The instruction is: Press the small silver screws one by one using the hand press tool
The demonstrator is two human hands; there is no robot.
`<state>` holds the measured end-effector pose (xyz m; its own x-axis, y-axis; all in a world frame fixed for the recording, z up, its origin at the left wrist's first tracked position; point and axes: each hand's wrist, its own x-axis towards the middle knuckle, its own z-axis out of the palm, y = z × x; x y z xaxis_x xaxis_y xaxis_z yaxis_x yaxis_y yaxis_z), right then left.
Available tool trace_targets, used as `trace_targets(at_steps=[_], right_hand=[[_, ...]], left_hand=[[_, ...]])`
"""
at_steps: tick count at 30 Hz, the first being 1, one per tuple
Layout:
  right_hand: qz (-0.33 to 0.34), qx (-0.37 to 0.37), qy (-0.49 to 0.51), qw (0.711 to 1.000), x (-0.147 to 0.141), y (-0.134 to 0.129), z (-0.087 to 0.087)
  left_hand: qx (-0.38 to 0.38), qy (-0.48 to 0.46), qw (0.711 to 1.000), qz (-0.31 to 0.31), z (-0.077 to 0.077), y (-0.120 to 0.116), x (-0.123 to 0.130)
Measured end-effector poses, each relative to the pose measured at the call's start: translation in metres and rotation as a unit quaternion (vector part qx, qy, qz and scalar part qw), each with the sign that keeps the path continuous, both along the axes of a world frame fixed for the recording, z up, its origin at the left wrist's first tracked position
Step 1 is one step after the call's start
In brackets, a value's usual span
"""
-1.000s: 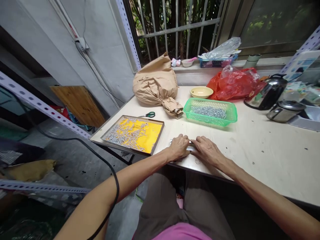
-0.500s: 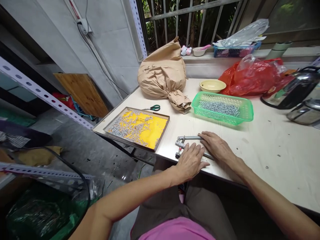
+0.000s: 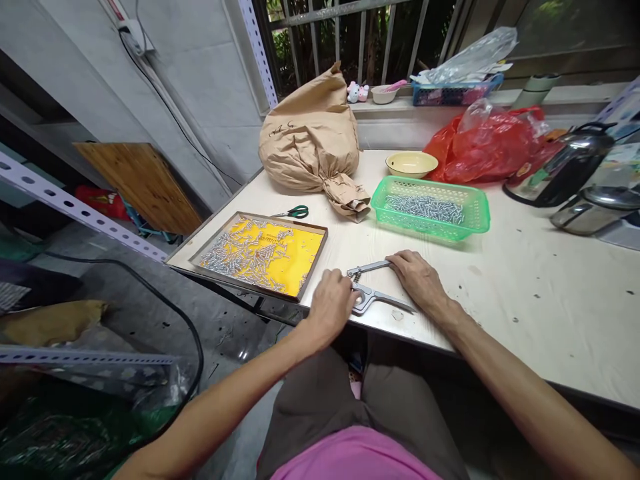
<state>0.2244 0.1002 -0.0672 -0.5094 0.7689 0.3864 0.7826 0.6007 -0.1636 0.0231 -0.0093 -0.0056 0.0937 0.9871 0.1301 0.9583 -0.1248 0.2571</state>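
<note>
A metal hand tool with two long handles (image 3: 377,298) lies on the table near its front edge, a spring between the handles. My left hand (image 3: 330,300) is closed around the tool's left end, which it hides. My right hand (image 3: 415,277) has its fingertips pressed together on the end of the upper handle. Left of them, a shallow tray (image 3: 323,257) with a yellow bottom holds many small metal pieces. Beyond my hands, a green plastic basket (image 3: 435,230) holds more small metal pieces.
Green-handled scissors (image 3: 299,211) lie behind the tray. A brown paper bag (image 3: 310,140), a yellow bowl (image 3: 411,164) and a red plastic bag (image 3: 490,150) stand at the back. A kettle (image 3: 563,167) is at the right. A shelf post (image 3: 100,210) crosses the left side.
My left hand has moved off the handles to the tool's left end and closed. The upper handle has tilted and the handles stand wider apart. The view has shifted slightly.
</note>
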Motion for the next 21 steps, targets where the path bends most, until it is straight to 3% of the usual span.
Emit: trace_targets(at_steps=[6,11,14,17,19,21], right_hand=[[-0.007,-0.008,-0.009,1.0,0.0,0.001,0.0],[-0.019,-0.037,-0.026,0.999,-0.001,-0.002,0.011],[-0.029,-0.051,-0.038,0.998,-0.005,-0.004,0.02],[-0.031,-0.057,-0.044,0.997,-0.008,-0.003,0.024],[-0.032,-0.06,-0.046,0.997,-0.008,-0.003,0.025],[-0.035,-0.063,-0.046,0.996,-0.008,-0.003,0.026]], left_hand=[[-0.219,0.016,0.973,0.071,0.012,0.029,-0.022],[-0.231,0.073,0.969,0.045,0.021,0.034,-0.023],[-0.23,0.108,0.966,0.038,0.034,0.042,-0.025],[-0.142,0.048,0.988,0.036,0.065,0.068,-0.013],[0.022,-0.047,0.999,0.014,0.093,0.088,0.003],[0.188,-0.122,0.974,-0.013,0.119,0.105,0.018]])
